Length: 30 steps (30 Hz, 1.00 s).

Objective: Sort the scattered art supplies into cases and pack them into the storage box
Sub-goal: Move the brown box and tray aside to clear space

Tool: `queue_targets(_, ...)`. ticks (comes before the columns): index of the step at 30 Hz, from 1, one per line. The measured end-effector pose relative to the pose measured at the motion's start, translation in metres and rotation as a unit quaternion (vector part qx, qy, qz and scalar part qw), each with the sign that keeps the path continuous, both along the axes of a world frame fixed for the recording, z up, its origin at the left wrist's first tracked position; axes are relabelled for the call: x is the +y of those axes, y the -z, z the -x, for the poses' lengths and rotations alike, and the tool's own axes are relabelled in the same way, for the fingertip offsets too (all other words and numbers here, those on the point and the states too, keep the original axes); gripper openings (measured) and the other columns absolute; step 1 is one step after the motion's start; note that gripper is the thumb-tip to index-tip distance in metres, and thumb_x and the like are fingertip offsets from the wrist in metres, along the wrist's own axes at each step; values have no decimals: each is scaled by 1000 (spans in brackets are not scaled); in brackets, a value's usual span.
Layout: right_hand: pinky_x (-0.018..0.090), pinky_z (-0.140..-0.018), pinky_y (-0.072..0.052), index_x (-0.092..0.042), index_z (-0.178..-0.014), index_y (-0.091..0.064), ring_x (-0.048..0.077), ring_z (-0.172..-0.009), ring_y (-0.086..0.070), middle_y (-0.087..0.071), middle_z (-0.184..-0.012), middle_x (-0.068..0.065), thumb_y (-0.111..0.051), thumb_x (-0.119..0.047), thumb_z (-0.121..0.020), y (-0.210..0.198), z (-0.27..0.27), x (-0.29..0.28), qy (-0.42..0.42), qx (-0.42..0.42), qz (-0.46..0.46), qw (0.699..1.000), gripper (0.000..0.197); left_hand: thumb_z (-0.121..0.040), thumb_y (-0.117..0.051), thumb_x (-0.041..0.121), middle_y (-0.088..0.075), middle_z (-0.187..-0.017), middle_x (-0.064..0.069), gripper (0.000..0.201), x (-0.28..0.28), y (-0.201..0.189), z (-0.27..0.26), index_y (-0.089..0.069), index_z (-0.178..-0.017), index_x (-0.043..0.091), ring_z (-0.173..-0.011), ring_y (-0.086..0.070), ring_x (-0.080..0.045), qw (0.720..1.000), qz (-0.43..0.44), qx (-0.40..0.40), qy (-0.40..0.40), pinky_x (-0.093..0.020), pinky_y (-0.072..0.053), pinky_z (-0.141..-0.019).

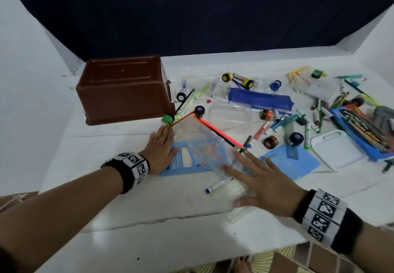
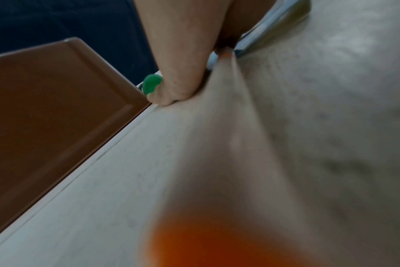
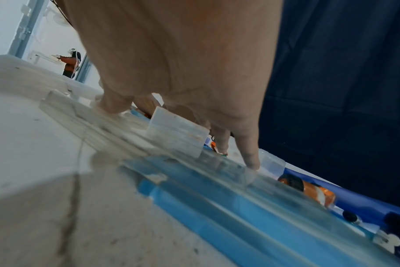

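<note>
Both hands lie flat with fingers extended on a clear zip pouch (image 1: 204, 144) near the front centre of the white tabletop (image 1: 119, 204). The left hand (image 1: 161, 152) presses the pouch's left edge, fingertips just beside a green-capped paint bottle (image 1: 168, 119); its grip is open and holds nothing. The right hand (image 1: 260, 184) presses the pouch's near right part, fingers spread; its grip is likewise open. In the right wrist view the fingertips (image 3: 251, 162) touch the transparent plastic.

The pouch has an orange-red zip strip (image 1: 221, 133) along its far edge and lies over a light blue crayon pack (image 1: 181, 162). A blue-capped marker (image 1: 217, 185) lies between the hands, just beside the pouch.

The brown storage box (image 1: 123, 89) stands at the left rear, bottom side up, near the left hand.

The remaining supplies lie scattered on the right: a blue fabric pencil case (image 1: 259, 100), a clear plastic container (image 1: 231, 115), paint bottles, markers and a blue pencil box (image 1: 360, 132).
</note>
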State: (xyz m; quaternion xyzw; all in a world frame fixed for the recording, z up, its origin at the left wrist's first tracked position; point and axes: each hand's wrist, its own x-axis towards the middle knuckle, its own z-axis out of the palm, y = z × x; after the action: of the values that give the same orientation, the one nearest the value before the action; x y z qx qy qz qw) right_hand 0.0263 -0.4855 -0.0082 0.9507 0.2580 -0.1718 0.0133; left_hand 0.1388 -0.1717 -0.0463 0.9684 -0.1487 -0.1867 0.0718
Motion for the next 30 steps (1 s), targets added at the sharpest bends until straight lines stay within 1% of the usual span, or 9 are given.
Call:
queue_targets(5,54,-122,-1,-61,-142,23,22,-152,15,46,-148,-19,-37,-89,-78,0,-12,-4,17,9,-8,1000,92,-105,-35,44,6,-166,-9,73,1,-9,-19,-4,-158,6,-154,5,-21,995,95,34,4,-36,-1,-123)
queue_targets(7,52,-123,-1,-60,-143,20,21,-152,14,45,-149,-19,-38,-90,-76,-3,-13,-4,19,13,-17,1000,94,-99,-47,52,-7,-165,3,76,11,-15,-21,-19,-158,13,-151,-8,-12,985,162,64,-4,-28,-10,-121)
queue_targets(9,53,-122,-2,-59,-144,21,20,-151,16,44,-151,-16,-38,-89,-76,-5,-12,-4,14,13,-21,1000,95,-89,-54,68,-13,-164,8,88,25,-21,-13,-27,-156,18,-150,-11,-7,977,194,78,-33,-33,-13,-123)
queue_targets(13,52,-123,-6,-59,-144,22,16,-149,25,41,-154,-12,-36,-89,-76,-1,-13,-5,2,8,-26,1000,94,-100,-40,55,12,-166,3,84,54,-31,37,6,-159,17,-153,10,-12,996,49,32,-71,-45,0,-125)
queue_targets(17,53,-122,-11,-60,-144,19,15,-149,24,38,-156,-13,-36,-93,-72,3,-19,-8,-8,0,-49,999,97,-92,-27,70,31,-160,1,93,65,-33,97,26,-153,23,-149,25,-20,990,-11,122,-74,-45,7,-124)
queue_targets(21,51,-122,-15,-59,-145,18,14,-149,23,39,-155,-15,-36,-94,-69,6,-23,-10,-15,13,-70,997,100,-70,-6,91,40,-155,1,104,73,-14,110,40,-141,31,-145,34,-18,994,31,88,-63,-37,10,-122)
queue_targets(26,51,-122,-13,-60,-145,15,16,-151,15,33,-158,-14,-34,-98,-64,1,-29,-9,-3,16,-65,998,102,-79,-23,85,37,-158,-6,103,56,-16,73,35,-147,34,-145,34,-26,987,49,108,-108,-43,12,-121)
queue_targets(28,50,-121,-17,-55,-149,1,19,-153,6,18,-164,-8,-26,-96,-66,-3,-33,-8,0,-15,-51,999,96,-69,-30,93,37,-158,-6,117,49,-17,55,36,-147,34,-144,36,-29,989,54,107,-91,-46,14,-119)
queue_targets(30,47,-117,-29,-47,-149,-21,25,-150,-16,-8,-164,-1,-27,-90,-72,-8,-37,-6,5,-49,-64,997,88,-59,-39,98,37,-158,-7,132,40,-17,38,37,-146,34,-143,36,-29,991,64,99,-60,-46,15,-119)
